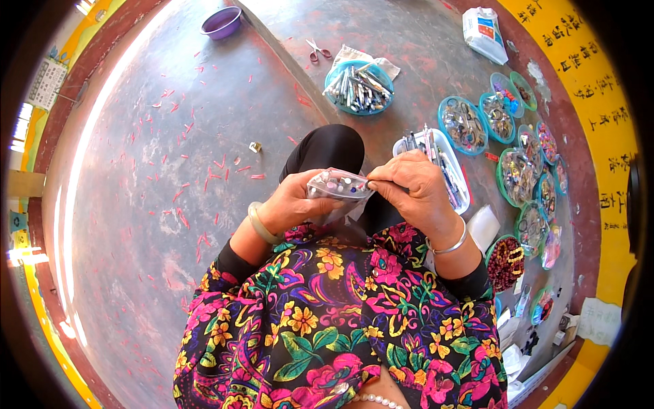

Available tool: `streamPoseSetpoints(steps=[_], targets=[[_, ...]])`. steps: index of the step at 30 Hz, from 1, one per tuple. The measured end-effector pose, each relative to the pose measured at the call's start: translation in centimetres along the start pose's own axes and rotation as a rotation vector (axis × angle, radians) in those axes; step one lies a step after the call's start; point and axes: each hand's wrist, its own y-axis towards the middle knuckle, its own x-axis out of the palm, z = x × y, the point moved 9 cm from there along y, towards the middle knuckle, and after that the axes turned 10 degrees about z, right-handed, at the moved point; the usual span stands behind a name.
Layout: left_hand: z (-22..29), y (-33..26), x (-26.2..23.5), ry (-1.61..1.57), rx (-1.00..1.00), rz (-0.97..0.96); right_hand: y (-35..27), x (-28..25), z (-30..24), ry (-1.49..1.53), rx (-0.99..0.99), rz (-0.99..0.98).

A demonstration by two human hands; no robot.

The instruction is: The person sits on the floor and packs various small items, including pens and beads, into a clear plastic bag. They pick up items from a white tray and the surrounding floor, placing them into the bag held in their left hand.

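My left hand point(289, 202) is closed around a clear plastic pouch point(338, 184), held over my lap. Round ends of several pale and dark things show at its top; I cannot tell whether they are pens. My right hand point(412, 185) pinches at the pouch's right corner with thumb and forefinger. A small dark tip sits between those fingers, too small to name. Just past my right hand stands a white basket point(465, 204) with several pens point(429, 144) in it. Ahead of my knee, a blue basket point(332, 95) holds a pile of pens point(361, 87).
Scissors point(317, 52) lie on the floor beside the blue basket, and a purple basin point(221, 23) stands farther off. At right are several round baskets of small goods point(463, 125), a dark red beaded heap point(505, 261) and a white package point(484, 35). Red scraps point(182, 218) litter the floor.
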Motion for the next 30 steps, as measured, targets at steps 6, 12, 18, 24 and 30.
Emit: streamPoseSetpoints(steps=[6,12,18,24,30], targets=[[0.6,0.2,0.1,-0.022,0.022,0.011,0.1,0.3,-0.6,-0.011,-0.039,-0.009],[0.4,0.7,-0.9,-0.038,0.104,0.057,0.4,0.1,1.0,0.07,0.135,0.011],[0.5,0.7,-0.8,-0.092,0.077,0.046,0.1,2.5,1.1,0.064,0.081,-0.095],[0.2,0.6,-1.1,-0.089,0.091,0.068,-0.5,3.2,1.4,-0.058,0.122,-0.161],[0.3,0.9,-1.2,-0.049,0.087,0.084,-0.5,1.6,-0.3,-0.144,-0.053,-0.041]])
